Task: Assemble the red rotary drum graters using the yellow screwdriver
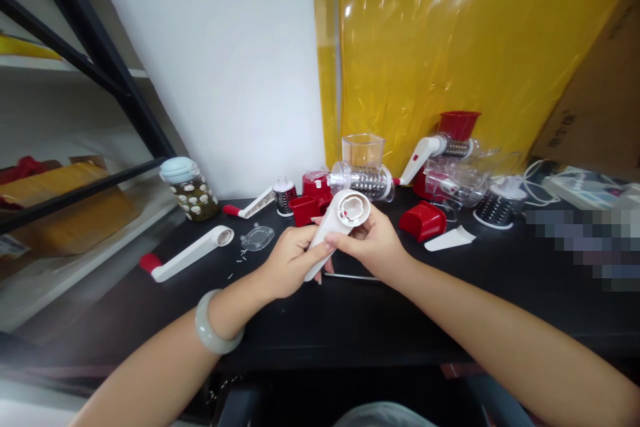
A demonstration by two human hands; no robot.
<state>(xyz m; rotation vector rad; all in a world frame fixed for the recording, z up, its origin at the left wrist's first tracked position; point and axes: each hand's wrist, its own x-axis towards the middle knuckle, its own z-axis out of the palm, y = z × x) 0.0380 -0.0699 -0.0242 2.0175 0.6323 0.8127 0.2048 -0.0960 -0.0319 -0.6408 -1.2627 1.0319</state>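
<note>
I've got left hand (pixel 294 261) and right hand (pixel 379 245) both closed around a long white plastic crank arm (pixel 332 221), between them. Likely light, stiff, slightly slick; I'd grip its long sides.

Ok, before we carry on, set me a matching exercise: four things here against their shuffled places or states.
1. White piece with round socket
2. Jar
3. Bangle
4. Clear flat plate

A. Around the left wrist
B. Beside small loose bits
C. Held by left hand and right hand
D. Topped by a light blue lid

Pairs: 1-C, 2-D, 3-A, 4-B
</note>
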